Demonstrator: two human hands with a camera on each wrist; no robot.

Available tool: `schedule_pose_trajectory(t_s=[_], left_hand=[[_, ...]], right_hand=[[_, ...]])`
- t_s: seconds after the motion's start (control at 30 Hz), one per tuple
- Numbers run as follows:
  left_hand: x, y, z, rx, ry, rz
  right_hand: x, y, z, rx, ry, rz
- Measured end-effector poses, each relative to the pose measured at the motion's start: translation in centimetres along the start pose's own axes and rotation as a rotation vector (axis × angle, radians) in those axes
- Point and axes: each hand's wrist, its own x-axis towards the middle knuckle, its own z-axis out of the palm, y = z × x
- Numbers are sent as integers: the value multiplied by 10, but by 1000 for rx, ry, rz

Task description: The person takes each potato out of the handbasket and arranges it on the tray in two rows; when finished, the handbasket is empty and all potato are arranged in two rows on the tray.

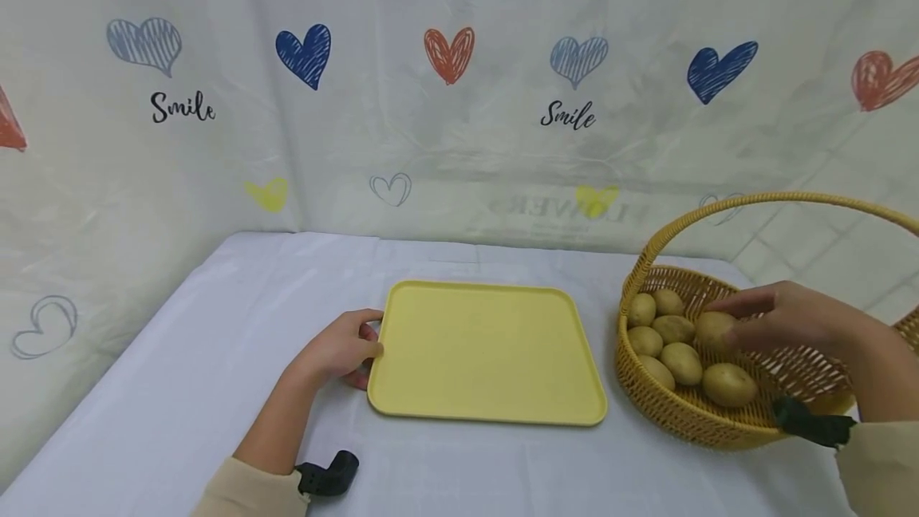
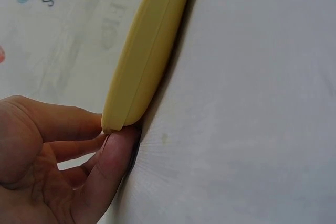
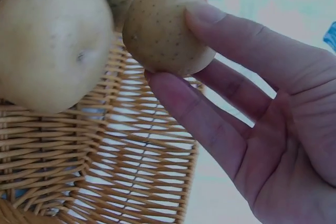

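A yellow rectangular tray (image 1: 488,353) lies on the white cloth with nothing on it. My left hand (image 1: 343,349) holds its left edge; in the left wrist view the fingers and thumb of this hand (image 2: 68,161) meet at the corner of the tray (image 2: 142,61). Over the wicker basket (image 1: 671,413), my right hand (image 1: 800,317) pinches a potato (image 1: 715,331) between thumb and fingers. The right wrist view has this speckled potato (image 3: 163,30) at the fingertips, with a larger-looking potato (image 3: 52,40) beside it in the basket.
Several potatoes (image 1: 682,364) lie in the left half of the basket. A tall arched handle (image 1: 775,198) spans the basket above my right hand. Behind the table (image 1: 215,389) hangs a pale curtain (image 1: 488,142) printed with hearts.
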Motion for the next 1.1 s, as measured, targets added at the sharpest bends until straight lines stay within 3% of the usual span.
schedule_pose_trajectory(t_s=[0.33,0.6,1.1], left_hand=[[2,-3,0,-4,2,-15],[1,-2,1,1,-2,-11],[-1,-1,0,-16,4,5]], right_hand=[[-3,-14,-2,-35,51,-72],[-5,-27,-3,51,4,-114],[-6,-52,-4,3,33,-162]])
